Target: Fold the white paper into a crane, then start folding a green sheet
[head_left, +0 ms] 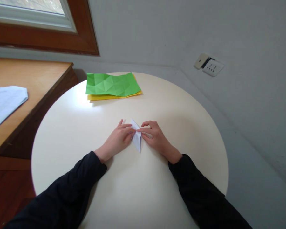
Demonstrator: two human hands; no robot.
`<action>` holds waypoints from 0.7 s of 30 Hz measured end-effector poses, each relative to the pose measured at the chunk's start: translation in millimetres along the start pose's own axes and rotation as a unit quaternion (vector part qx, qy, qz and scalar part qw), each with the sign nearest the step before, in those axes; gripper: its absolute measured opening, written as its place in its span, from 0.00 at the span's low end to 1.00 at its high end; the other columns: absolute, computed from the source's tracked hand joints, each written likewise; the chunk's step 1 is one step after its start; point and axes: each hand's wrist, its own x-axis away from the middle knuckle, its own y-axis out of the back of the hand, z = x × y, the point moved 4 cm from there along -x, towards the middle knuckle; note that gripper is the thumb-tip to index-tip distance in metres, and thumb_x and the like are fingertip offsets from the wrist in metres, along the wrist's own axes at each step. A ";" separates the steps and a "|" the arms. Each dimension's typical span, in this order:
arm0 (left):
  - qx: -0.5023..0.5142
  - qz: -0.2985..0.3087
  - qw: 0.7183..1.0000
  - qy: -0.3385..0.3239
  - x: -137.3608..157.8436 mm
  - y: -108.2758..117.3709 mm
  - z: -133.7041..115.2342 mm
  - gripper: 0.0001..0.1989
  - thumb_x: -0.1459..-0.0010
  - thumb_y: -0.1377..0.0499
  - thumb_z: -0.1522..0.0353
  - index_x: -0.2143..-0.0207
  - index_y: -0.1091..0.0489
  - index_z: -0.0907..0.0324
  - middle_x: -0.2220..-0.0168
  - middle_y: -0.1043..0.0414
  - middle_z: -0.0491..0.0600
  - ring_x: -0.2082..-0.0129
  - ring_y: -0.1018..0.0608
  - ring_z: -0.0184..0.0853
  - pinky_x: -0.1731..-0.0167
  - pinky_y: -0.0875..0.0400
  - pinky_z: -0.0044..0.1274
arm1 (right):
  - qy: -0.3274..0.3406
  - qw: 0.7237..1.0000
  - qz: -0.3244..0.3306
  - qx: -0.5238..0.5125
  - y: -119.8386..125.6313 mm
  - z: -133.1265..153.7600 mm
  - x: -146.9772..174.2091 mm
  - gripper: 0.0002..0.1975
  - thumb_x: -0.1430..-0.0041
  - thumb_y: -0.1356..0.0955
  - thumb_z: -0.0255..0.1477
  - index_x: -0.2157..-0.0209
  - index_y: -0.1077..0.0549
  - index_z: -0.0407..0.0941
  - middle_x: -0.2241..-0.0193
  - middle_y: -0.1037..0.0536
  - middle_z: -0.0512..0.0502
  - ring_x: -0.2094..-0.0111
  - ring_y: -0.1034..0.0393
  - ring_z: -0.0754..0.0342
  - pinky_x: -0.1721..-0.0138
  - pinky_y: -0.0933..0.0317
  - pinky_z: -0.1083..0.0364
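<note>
Head view: white paper point(137, 142) between left grip point(116, 138) and right grip point(159, 137), over the counter point(135, 194).
The paper lies just right of the left grip and just left of the right, touching both, so neither is clearly nearer; its long axis runs away from the wearer, near tip slanting slightly rightward. The left thumb and fingers pinch it; the right thumb and forefinger appear closed on its right side. It is small, narrow, folded and pointed at the near end. Beyond both grips, leftward: green sheet point(112, 84) over yellow sheet point(105, 97).
</note>
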 end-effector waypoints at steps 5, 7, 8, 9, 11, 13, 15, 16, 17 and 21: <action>0.000 0.013 1.000 0.000 1.2 -3.0 -0.5 0.12 0.41 0.52 0.70 0.62 0.30 0.57 0.60 0.24 0.48 0.53 0.25 0.35 0.39 0.53 0.43 | 0.051 0.996 0.057 0.049 -2.2 12.1 -2.5 0.09 0.42 0.35 0.22 0.66 0.24 0.48 0.60 0.23 0.45 0.56 0.34 0.50 0.55 0.43 0.49; 0.008 0.025 1.000 0.000 2.3 -5.6 0.3 0.11 0.40 0.52 0.70 0.60 0.31 0.57 0.59 0.25 0.48 0.51 0.26 0.36 0.39 0.55 0.43 | 0.067 0.993 0.081 0.063 -3.8 17.8 -2.1 0.09 0.41 0.36 0.22 0.67 0.25 0.46 0.63 0.22 0.46 0.58 0.33 0.51 0.56 0.44 0.50; 0.012 0.031 0.999 0.001 2.9 -6.6 0.7 0.11 0.40 0.52 0.70 0.59 0.32 0.57 0.58 0.25 0.48 0.50 0.27 0.36 0.38 0.56 0.43 | 0.074 0.991 0.089 0.071 -4.5 20.4 -1.7 0.09 0.41 0.37 0.22 0.68 0.26 0.46 0.64 0.22 0.46 0.60 0.33 0.52 0.57 0.45 0.51; 0.014 0.036 0.999 0.003 3.4 -7.4 1.0 0.11 0.40 0.52 0.70 0.58 0.33 0.57 0.58 0.25 0.48 0.50 0.27 0.36 0.38 0.56 0.43 | 0.079 0.989 0.095 0.081 -5.1 22.4 -1.2 0.09 0.40 0.37 0.22 0.68 0.26 0.45 0.66 0.22 0.46 0.62 0.33 0.52 0.58 0.45 0.51; 0.015 0.052 0.999 0.005 4.4 -8.6 1.0 0.12 0.41 0.52 0.71 0.56 0.35 0.57 0.58 0.26 0.48 0.51 0.26 0.36 0.38 0.58 0.44 | 0.089 0.986 0.103 0.100 -6.0 25.0 -0.1 0.09 0.41 0.37 0.22 0.67 0.26 0.45 0.66 0.23 0.45 0.63 0.33 0.52 0.59 0.45 0.51; 0.017 0.073 0.997 0.004 5.1 -9.4 0.6 0.12 0.41 0.52 0.71 0.54 0.38 0.56 0.58 0.26 0.47 0.55 0.24 0.35 0.38 0.60 0.45 | 0.100 0.983 0.105 0.108 -6.1 25.9 0.8 0.10 0.42 0.38 0.20 0.66 0.27 0.44 0.66 0.23 0.45 0.64 0.32 0.51 0.60 0.45 0.51; 0.018 0.089 0.996 0.003 5.7 -9.6 0.2 0.13 0.41 0.51 0.71 0.53 0.40 0.57 0.58 0.27 0.48 0.58 0.23 0.34 0.39 0.62 0.45 | 0.110 0.983 0.102 0.102 -5.0 25.5 1.4 0.12 0.46 0.38 0.17 0.65 0.27 0.44 0.66 0.23 0.45 0.62 0.32 0.51 0.60 0.44 0.51; 0.018 0.095 0.995 0.003 5.9 -9.7 0.2 0.13 0.41 0.51 0.71 0.53 0.41 0.57 0.58 0.27 0.48 0.59 0.23 0.34 0.39 0.62 0.46 | 0.115 0.984 0.097 0.096 -3.9 24.9 1.6 0.13 0.47 0.38 0.16 0.64 0.27 0.44 0.65 0.23 0.45 0.61 0.32 0.50 0.59 0.44 0.51; 0.017 0.097 0.995 0.002 6.2 -9.7 0.3 0.14 0.41 0.51 0.71 0.52 0.41 0.57 0.58 0.27 0.48 0.59 0.23 0.34 0.39 0.63 0.46 | 0.118 0.985 0.092 0.089 -2.6 24.0 1.7 0.14 0.48 0.38 0.15 0.64 0.27 0.44 0.65 0.22 0.45 0.61 0.32 0.50 0.59 0.44 0.51; 0.011 0.103 0.995 -0.011 7.1 -11.0 1.9 0.15 0.41 0.51 0.72 0.51 0.42 0.56 0.56 0.28 0.48 0.55 0.24 0.36 0.39 0.63 0.46 | 0.110 0.988 0.078 0.068 3.1 18.9 1.7 0.14 0.47 0.37 0.16 0.63 0.27 0.44 0.62 0.22 0.45 0.58 0.31 0.51 0.57 0.43 0.51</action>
